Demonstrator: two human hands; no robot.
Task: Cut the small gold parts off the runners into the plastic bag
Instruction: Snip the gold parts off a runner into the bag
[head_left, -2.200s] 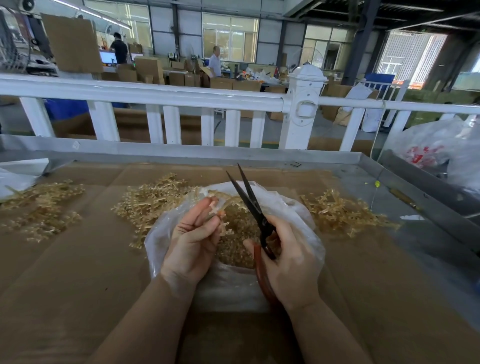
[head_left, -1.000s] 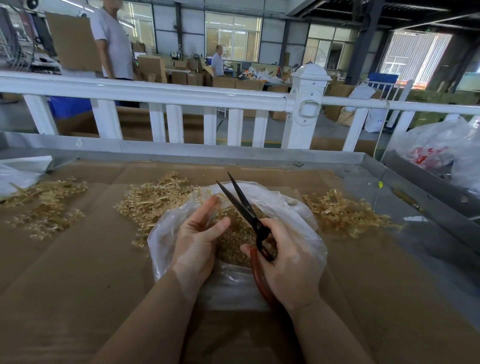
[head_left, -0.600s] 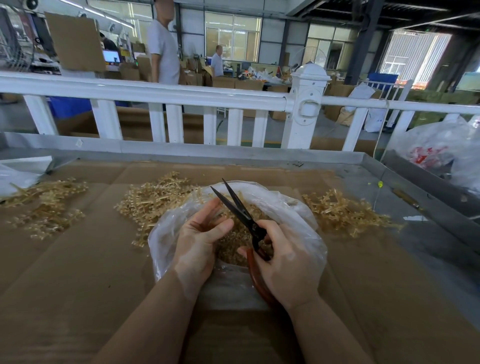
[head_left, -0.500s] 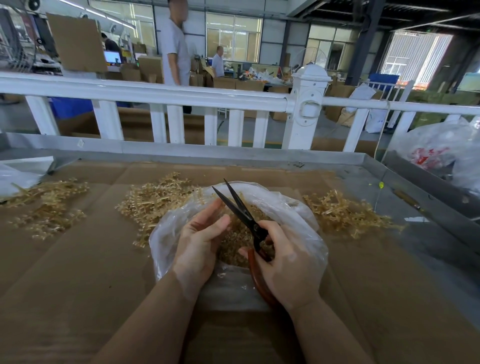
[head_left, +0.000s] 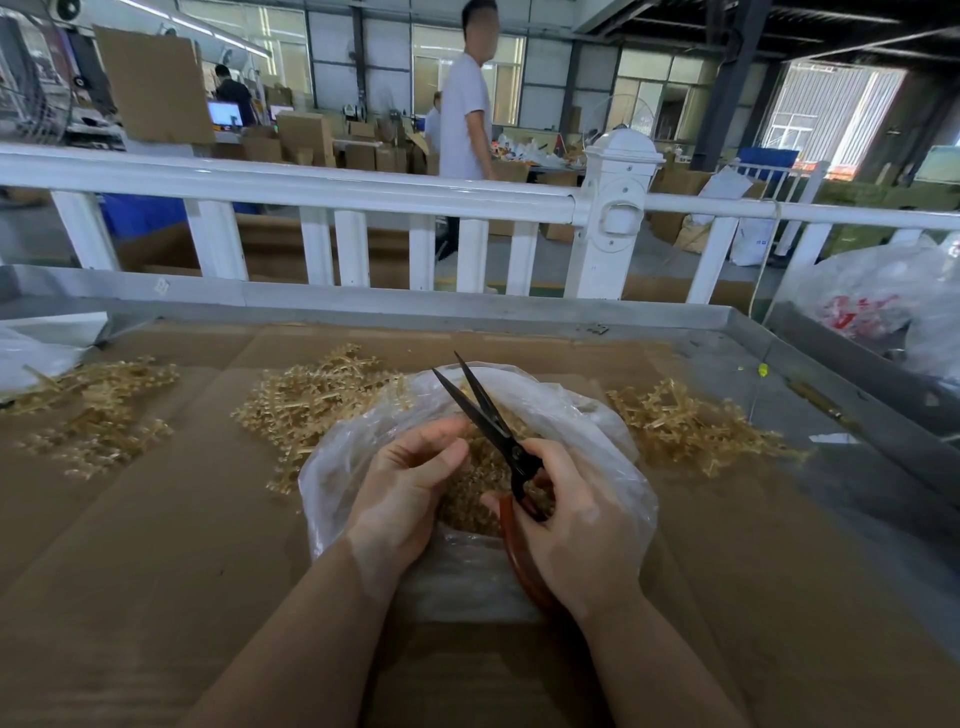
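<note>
A clear plastic bag (head_left: 589, 418) lies open on the cardboard, with cut gold parts (head_left: 475, 488) heaped inside. My left hand (head_left: 408, 486) hovers over the bag's mouth, its thumb pressed against the fingers as if pinching a small gold runner, which the hand almost wholly hides. My right hand (head_left: 576, 535) grips the red-brown handles of black scissors (head_left: 485, 410). Their blades are slightly apart, point up and away from me, and meet just beside my left fingertips.
Gold runners lie in three piles: behind the bag on the left (head_left: 311, 400), to the right (head_left: 685, 431), and at the far left (head_left: 98, 410). A metal rim (head_left: 467, 306) and white railing (head_left: 332, 187) bound the table. More plastic bags (head_left: 878, 306) sit at right. A person (head_left: 467, 114) walks behind.
The scissor blades have drawn closer together and shifted slightly left toward my left fingertips. Behind the railing a person in a white shirt has walked from left to right.
</note>
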